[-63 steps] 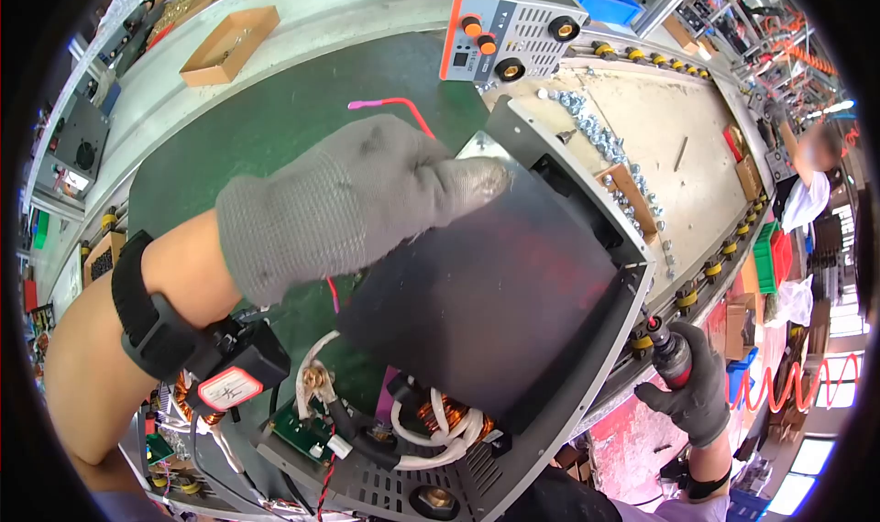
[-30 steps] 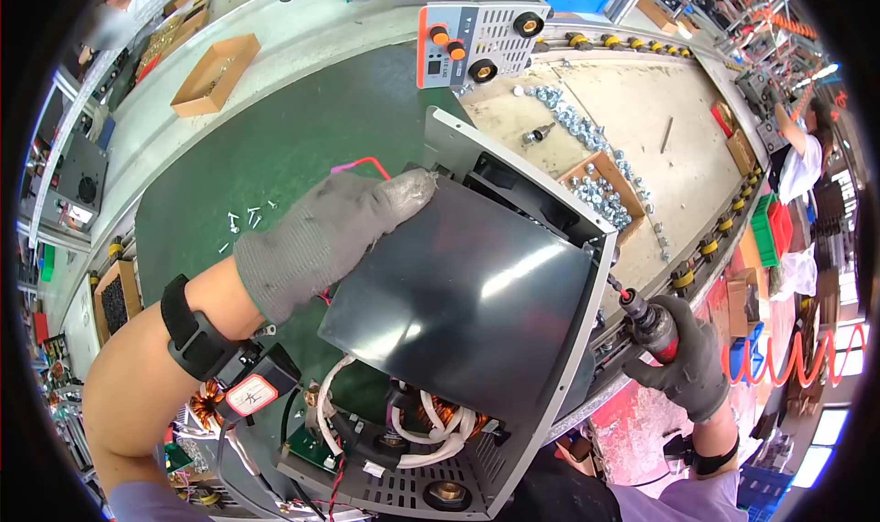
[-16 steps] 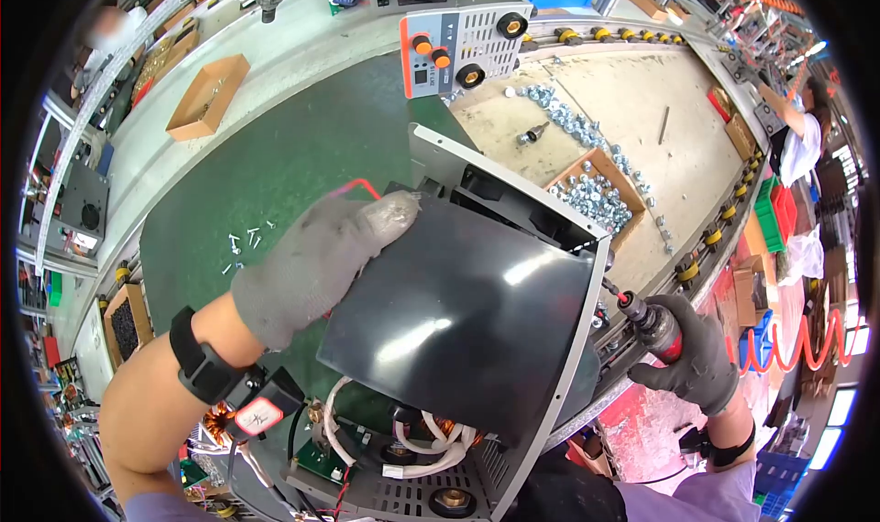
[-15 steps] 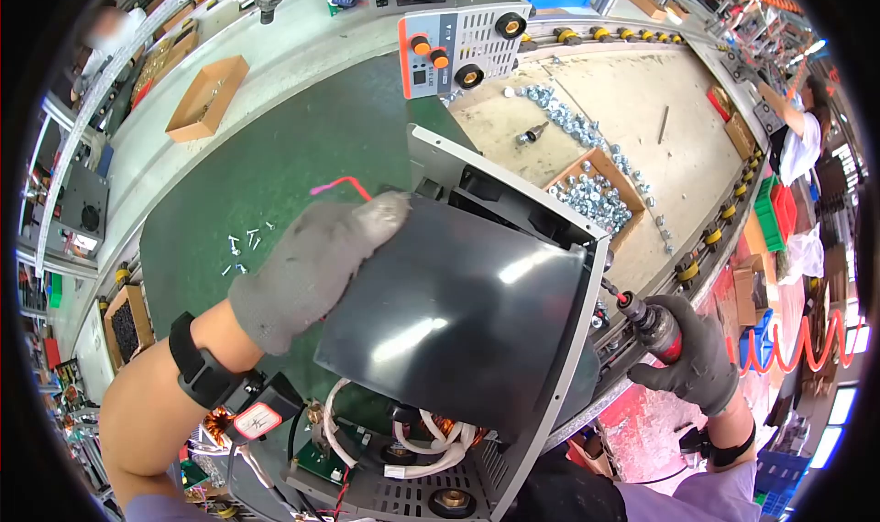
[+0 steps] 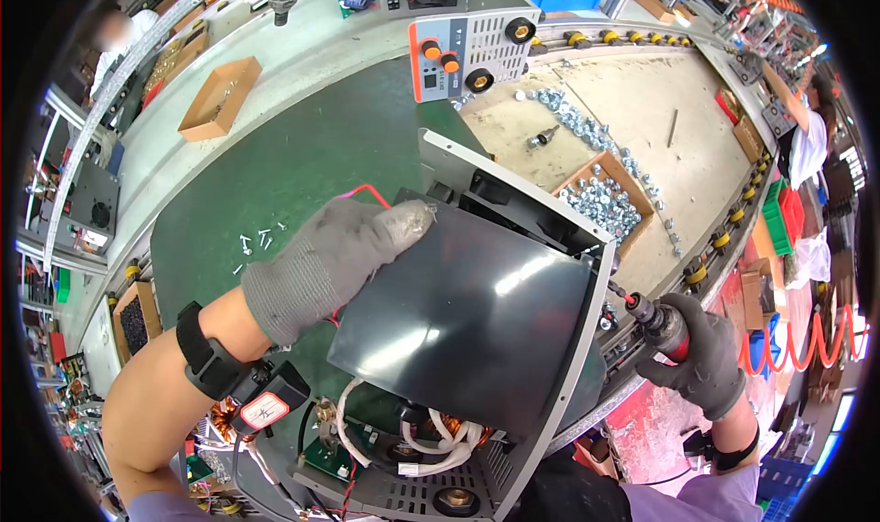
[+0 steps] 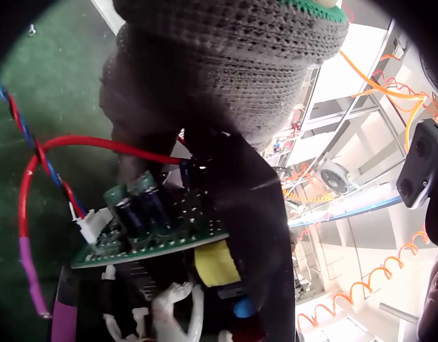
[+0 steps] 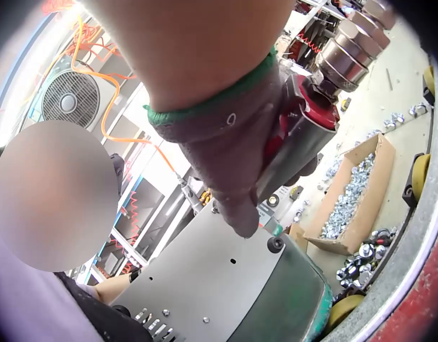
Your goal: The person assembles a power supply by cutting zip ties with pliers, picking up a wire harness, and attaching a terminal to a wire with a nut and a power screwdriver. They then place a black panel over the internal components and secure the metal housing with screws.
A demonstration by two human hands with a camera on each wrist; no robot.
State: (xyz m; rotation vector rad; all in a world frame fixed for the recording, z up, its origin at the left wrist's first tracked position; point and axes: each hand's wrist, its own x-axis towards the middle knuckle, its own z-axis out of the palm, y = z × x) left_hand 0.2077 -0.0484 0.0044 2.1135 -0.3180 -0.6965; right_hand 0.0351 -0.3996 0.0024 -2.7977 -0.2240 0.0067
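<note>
A grey metal housing stands tilted on the green mat, with a black fan inside its upper side. My gloved left hand pinches the far left edge of a black flexible sheet, thumb on top and fingers hidden underneath. The sheet spans the housing's inside. Below it, the left wrist view shows a green circuit board with capacitors and a red wire. In my gloved right hand, I grip an air screwdriver, its bit pointing at the housing's right side wall.
A cardboard tray of bolts sits beyond the housing, with loose bolts around it. Loose screws lie on the green mat. A front panel with orange knobs stands behind. Roller track edges run along the right.
The head view has shifted. The left hand has drawn back from the housing's upper corner with the sheet, which now catches bright reflections. The right hand keeps the screwdriver beside the side wall.
</note>
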